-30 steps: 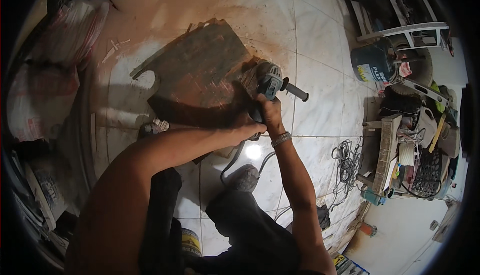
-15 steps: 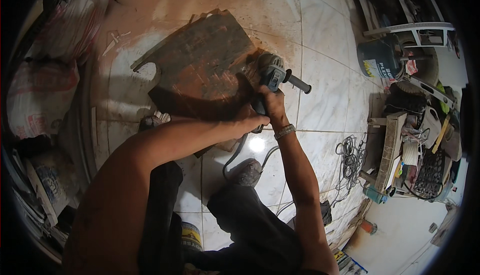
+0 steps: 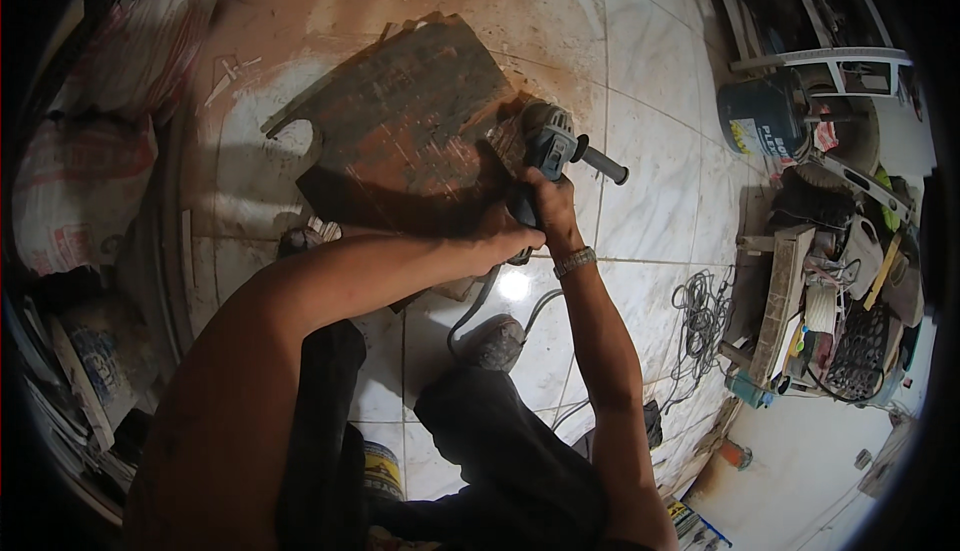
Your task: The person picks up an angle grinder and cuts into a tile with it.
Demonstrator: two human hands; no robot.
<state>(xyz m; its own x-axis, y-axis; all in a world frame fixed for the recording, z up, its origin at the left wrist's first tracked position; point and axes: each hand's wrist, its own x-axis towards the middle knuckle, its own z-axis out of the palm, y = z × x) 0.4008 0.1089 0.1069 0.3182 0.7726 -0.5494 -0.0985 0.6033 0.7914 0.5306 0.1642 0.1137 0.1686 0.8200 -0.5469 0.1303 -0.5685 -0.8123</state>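
A grey-blue angle grinder [image 3: 552, 146] with a black side handle [image 3: 604, 165] rests its head at the right edge of a rusty, scratched metal sheet [image 3: 400, 101] lying on the floor. My right hand [image 3: 550, 202] is closed round the grinder's body just below the head, a steel watch on its wrist. Lower down, my left hand [image 3: 505, 236] is wrapped round the tool's rear, where a dark cable [image 3: 467, 314] comes out and loops by my shoe [image 3: 490, 346]. The grinder's disc is hidden under the head.
Sacks [image 3: 85, 191] and long dark pieces line the left. To the right are a dark bucket [image 3: 755, 121], a white ladder [image 3: 818, 59], a cluttered wooden stand [image 3: 785, 301] and coiled cable [image 3: 700, 321] on the tiled floor [image 3: 640, 201]. A tin [image 3: 381, 471] sits between my legs.
The grinder and both hands have shifted up and slightly right in the picture; the metal sheet and surroundings also appear higher as the view moves. Both grips stay the same.
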